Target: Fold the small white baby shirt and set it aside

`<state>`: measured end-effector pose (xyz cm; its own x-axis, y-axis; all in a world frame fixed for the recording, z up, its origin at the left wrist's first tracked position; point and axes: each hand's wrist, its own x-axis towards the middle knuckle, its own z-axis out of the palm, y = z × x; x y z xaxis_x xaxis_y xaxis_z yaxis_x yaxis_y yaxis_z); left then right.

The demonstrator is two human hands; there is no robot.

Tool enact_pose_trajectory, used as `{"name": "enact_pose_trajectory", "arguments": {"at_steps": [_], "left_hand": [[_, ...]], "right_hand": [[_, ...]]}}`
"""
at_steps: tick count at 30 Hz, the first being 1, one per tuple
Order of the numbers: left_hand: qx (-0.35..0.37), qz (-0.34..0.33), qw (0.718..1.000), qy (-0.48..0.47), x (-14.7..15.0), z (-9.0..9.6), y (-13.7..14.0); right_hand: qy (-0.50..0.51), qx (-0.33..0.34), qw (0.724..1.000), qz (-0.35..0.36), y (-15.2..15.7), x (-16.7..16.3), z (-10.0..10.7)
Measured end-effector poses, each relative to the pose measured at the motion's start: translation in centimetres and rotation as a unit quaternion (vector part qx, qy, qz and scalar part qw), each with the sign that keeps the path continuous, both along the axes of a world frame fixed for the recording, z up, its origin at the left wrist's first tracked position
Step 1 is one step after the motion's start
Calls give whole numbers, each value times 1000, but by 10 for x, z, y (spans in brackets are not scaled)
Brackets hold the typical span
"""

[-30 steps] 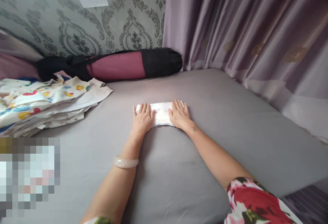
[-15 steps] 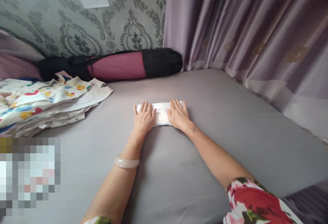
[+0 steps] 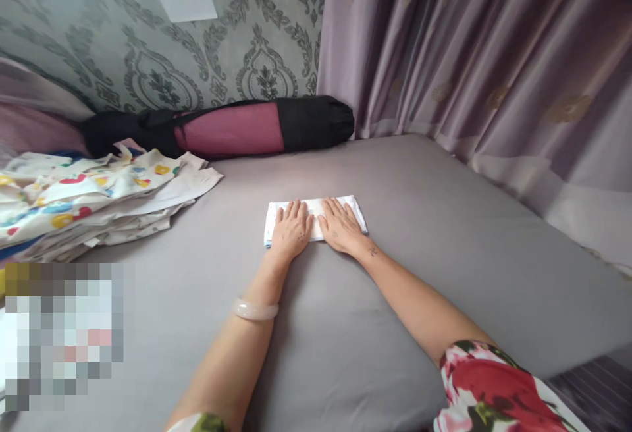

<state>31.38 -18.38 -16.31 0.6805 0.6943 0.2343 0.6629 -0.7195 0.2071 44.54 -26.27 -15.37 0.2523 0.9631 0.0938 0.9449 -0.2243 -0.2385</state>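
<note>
A small white folded cloth [image 3: 316,230] lies flat on the grey bed sheet [image 3: 336,326], in the middle of the head view. My left hand [image 3: 292,229] rests palm down on its left half, fingers stretched forward. On the right half lies my right hand [image 3: 342,226], also flat with its fingers out. The two thumbs point toward each other, with a strip of the cloth showing between them. Both outer ends of the cloth show past my hands, and a bluish edge is seen at its near left corner. What print it carries is mostly covered.
A loose pile of printed white clothes [image 3: 99,201] lies at the left. Behind, a long black and maroon bag [image 3: 232,130] runs along the patterned wall. Purple curtains [image 3: 444,56] hang at the right. The lower left corner is a pixelated patch.
My hands have drawn closer together over the cloth, the left one shifting right. More of the cloth's outer ends now shows. The view has shifted slightly.
</note>
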Motion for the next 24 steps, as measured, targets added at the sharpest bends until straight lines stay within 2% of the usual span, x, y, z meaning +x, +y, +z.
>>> {"name": "enact_pose_trajectory", "arguments": {"at_steps": [3, 6, 12, 18, 24], "left_hand": [[1, -11, 998, -70, -3, -2, 5], [-2, -2, 984, -177, -7, -2, 16], [-23, 134, 920, -366, -21, -1, 40], [-109, 224, 867, -432, -32, -2, 52], [-164, 256, 824, -478, -38, -6, 60]], "right_hand": [[0, -6, 1000, -2, -1, 0, 4], [9, -26, 1000, -7, 0, -1, 8], [25, -21, 999, -19, 14, -21, 19], [26, -5, 999, -24, 31, -47, 17], [1, 4, 1000, -31, 33, -50, 7]]}}
